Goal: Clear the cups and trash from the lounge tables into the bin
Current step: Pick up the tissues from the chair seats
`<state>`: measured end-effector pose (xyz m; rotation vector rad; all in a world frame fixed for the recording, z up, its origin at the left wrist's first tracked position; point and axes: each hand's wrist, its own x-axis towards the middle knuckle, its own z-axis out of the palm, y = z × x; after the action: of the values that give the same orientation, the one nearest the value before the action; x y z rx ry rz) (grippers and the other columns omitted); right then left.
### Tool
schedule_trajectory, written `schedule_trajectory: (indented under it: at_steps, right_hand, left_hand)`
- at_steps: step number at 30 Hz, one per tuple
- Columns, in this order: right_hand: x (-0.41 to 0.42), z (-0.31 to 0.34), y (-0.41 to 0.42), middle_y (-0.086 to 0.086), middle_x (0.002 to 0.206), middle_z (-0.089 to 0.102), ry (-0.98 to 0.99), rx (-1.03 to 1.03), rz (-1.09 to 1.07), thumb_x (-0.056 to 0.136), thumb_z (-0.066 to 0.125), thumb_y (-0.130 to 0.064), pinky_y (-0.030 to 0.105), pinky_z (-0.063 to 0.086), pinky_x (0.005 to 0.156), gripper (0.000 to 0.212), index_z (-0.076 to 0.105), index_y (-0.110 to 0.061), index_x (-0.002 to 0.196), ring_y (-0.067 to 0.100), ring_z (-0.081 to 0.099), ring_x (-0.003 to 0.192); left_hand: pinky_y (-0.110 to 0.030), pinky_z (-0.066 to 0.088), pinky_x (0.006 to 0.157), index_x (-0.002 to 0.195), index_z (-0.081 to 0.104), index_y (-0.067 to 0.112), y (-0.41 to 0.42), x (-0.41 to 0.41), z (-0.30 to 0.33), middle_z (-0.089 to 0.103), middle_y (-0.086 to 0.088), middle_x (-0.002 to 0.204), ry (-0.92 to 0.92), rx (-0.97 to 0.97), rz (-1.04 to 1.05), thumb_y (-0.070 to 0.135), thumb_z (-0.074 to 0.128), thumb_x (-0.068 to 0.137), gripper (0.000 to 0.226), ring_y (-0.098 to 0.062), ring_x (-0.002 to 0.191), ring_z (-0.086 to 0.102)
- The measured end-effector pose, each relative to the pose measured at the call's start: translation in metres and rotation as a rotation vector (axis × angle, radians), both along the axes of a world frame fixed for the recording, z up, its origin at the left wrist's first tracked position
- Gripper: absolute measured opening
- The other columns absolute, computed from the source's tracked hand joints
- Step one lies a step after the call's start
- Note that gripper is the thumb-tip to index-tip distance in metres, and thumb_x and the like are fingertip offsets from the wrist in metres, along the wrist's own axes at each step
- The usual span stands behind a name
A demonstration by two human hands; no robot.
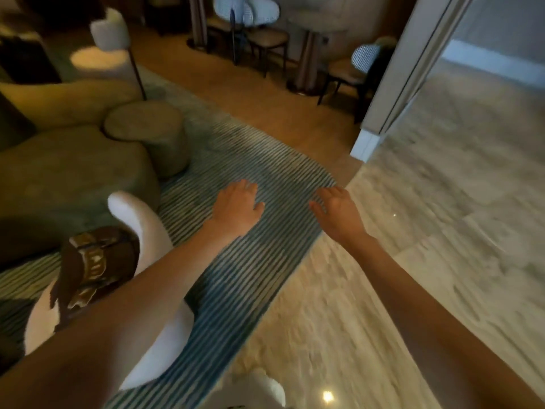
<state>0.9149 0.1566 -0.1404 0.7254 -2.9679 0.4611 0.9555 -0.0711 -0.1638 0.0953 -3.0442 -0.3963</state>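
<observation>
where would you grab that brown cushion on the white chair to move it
Grip the brown patterned cushion by its upper edge, coming from above with the left hand, the nearer one. It leans against the white curved chair back, so that edge looks free for fingers to curl over. Both hands hold nothing now.

**Open floor ahead, furniture to your left**

Ahead of your hands the striped rug and the marble floor lie open. On your left, a round pouf, a low sofa and a white chair back block passage. A wall corner juts in ahead to the right.
</observation>
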Motion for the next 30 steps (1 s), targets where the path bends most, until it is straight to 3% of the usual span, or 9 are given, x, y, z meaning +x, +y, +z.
schedule_trajectory:
  at_steps: [6, 12, 20, 24, 30]
  right_hand:
    - [-0.109, 0.019, -0.027, 0.017, 0.127, 0.057, 0.051, -0.074, -0.04, 0.097, 0.049, -0.026, 0.037, 0.03, 0.108, 0.041, 0.053, -0.001, 0.13, 0.032, 0.046, 0.123]
    - [-0.226, 0.003, -0.081, 0.013, 0.133, 0.054, 0.004, -0.051, 0.056, 0.098, 0.047, -0.03, 0.04, 0.029, 0.112, 0.044, 0.05, -0.005, 0.134, 0.029, 0.04, 0.13]
    - [-0.43, -0.003, -0.189, 0.014, 0.137, 0.051, -0.052, -0.116, 0.198, 0.098, 0.048, -0.029, 0.038, 0.028, 0.112, 0.045, 0.048, -0.005, 0.136, 0.029, 0.039, 0.131]
    - [-0.528, 0.024, -0.258, 0.019, 0.135, 0.051, -0.067, -0.172, 0.294, 0.097, 0.049, -0.027, 0.039, 0.032, 0.109, 0.045, 0.049, -0.001, 0.133, 0.033, 0.042, 0.128]
    - [-0.643, 0.017, -0.357, 0.015, 0.134, 0.053, -0.086, -0.116, 0.425, 0.098, 0.048, -0.032, 0.039, 0.032, 0.108, 0.046, 0.049, -0.005, 0.135, 0.029, 0.043, 0.128]
  left_hand:
    - [-0.046, 0.035, 0.108, 0.141, 0.038, 0.014, -0.033, -0.124, 0.031, 0.042, -0.01, 0.143, 0.01, -0.053, 0.023, 0.043, 0.042, 0.096, 0.054, -0.03, 0.131, 0.04]
    - [-0.045, 0.034, 0.108, 0.142, 0.039, 0.014, -0.086, -0.22, 0.029, 0.039, -0.01, 0.146, 0.004, -0.071, 0.074, 0.041, 0.043, 0.097, 0.052, -0.029, 0.133, 0.037]
    - [-0.044, 0.036, 0.107, 0.142, 0.037, 0.014, -0.186, -0.377, 0.03, 0.037, -0.01, 0.147, -0.114, -0.124, 0.249, 0.043, 0.041, 0.097, 0.053, -0.029, 0.133, 0.037]
    - [-0.046, 0.035, 0.104, 0.141, 0.037, 0.015, -0.24, -0.452, 0.054, 0.037, -0.009, 0.146, -0.056, -0.125, 0.361, 0.043, 0.041, 0.096, 0.052, -0.032, 0.13, 0.038]
    - [-0.047, 0.037, 0.102, 0.139, 0.038, 0.017, -0.324, -0.544, 0.042, 0.041, -0.009, 0.143, -0.114, -0.104, 0.46, 0.046, 0.041, 0.095, 0.053, -0.033, 0.127, 0.04]
